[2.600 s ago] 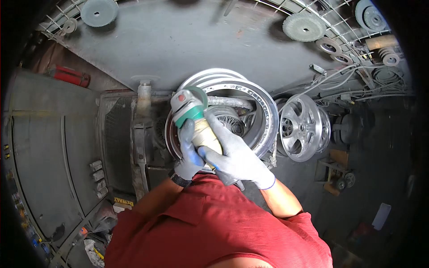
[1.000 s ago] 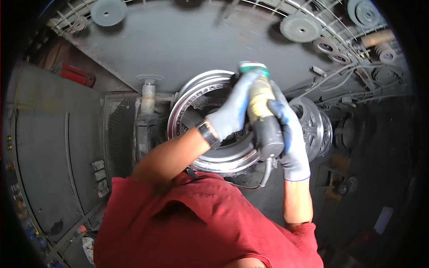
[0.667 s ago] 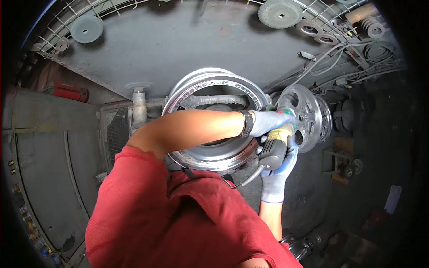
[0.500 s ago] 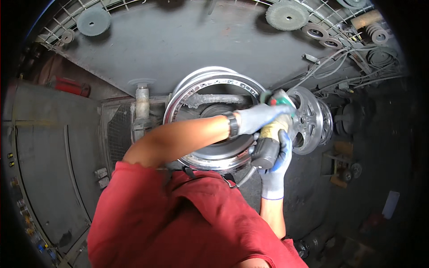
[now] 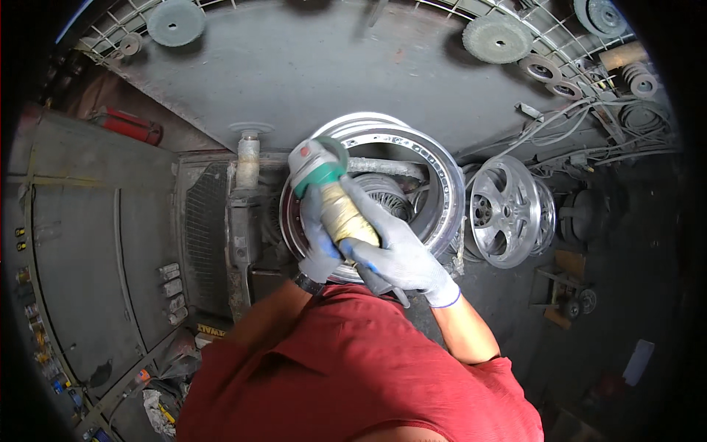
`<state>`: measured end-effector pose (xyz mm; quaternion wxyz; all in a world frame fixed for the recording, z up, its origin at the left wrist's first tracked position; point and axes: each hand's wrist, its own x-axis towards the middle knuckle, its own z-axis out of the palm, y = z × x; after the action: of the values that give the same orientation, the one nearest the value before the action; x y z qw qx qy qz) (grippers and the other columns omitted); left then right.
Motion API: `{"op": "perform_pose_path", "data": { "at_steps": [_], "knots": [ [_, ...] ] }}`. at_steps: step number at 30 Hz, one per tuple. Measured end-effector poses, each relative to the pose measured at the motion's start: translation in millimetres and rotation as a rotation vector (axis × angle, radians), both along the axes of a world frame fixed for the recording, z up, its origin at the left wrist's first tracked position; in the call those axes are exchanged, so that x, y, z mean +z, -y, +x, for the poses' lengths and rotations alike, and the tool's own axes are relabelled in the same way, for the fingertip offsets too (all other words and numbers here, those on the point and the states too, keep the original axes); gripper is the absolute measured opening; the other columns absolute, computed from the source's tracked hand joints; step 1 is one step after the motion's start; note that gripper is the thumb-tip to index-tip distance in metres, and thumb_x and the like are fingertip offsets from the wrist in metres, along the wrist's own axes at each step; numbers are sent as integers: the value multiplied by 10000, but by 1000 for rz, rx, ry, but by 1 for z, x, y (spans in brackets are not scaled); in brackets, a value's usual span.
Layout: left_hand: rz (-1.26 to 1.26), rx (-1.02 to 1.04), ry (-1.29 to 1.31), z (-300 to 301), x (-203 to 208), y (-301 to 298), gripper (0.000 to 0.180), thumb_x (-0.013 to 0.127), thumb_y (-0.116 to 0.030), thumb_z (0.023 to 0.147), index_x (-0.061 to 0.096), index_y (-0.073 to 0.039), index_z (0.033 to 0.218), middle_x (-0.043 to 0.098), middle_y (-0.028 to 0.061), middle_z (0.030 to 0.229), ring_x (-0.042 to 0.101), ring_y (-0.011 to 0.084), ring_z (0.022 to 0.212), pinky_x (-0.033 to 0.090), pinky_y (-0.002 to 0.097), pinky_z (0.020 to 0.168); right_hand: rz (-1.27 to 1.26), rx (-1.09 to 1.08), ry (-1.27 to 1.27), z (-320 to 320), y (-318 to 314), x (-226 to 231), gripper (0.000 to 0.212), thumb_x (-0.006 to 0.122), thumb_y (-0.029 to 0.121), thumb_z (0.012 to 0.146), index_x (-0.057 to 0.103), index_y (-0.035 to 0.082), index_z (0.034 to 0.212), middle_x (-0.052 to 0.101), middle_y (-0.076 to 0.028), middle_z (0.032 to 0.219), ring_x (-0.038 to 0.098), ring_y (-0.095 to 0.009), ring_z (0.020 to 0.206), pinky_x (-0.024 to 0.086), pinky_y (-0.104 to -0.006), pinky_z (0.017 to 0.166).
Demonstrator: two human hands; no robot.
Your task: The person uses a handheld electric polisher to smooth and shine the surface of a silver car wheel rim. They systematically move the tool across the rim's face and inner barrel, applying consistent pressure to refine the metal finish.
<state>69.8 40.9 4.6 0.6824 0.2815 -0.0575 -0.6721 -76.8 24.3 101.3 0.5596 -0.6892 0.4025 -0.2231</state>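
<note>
Both my gloved hands are closed round an angle grinder (image 5: 344,211) with a green and grey head and a yellow taped body. My left hand (image 5: 318,247), wrist in a black band, grips its left side just below the head. My right hand (image 5: 398,254) wraps the rear of the body from the right, and the cable end shows beneath it. Ahead of me a large bare metal wheel rim (image 5: 451,184) stands behind the grinder, its near left part hidden by tool and hands. The grinder's head overlaps the rim's left edge; I cannot tell whether they touch.
To the right lean silver spoked wheels (image 5: 508,210). A post wrapped in pale material (image 5: 248,162) stands to the left, near a red cylinder (image 5: 131,127). Along the far wall a wire rack (image 5: 434,7) carries round discs (image 5: 498,39), with cables (image 5: 545,121) hanging at right.
My hands and the grinder have swung from the rim's right side to its left. The tool now points up and left, and my left arm has drawn back towards my body.
</note>
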Motion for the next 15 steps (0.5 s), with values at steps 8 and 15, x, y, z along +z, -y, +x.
{"op": "perform_pose_path", "data": {
  "at_steps": [8,15],
  "knots": [
    [-42,-736,111,-88,26,93,499,718,-451,999,634,-35,1261,716,67,1060,720,159,918,602,328,822,181,-735,411,-42,-17,15,754,607,296,1014,304,-29,1624,562,-212,1411,599,-260,1150,505,-365,918],
    [-161,-1285,481,-135,61,92,650,766,-540,919,687,22,1235,736,71,1091,708,150,957,566,305,856,408,-1131,965,-60,-63,-33,502,468,451,1093,543,44,1377,704,-183,1072,732,-275,826,648,-400,639]
  ]
}}
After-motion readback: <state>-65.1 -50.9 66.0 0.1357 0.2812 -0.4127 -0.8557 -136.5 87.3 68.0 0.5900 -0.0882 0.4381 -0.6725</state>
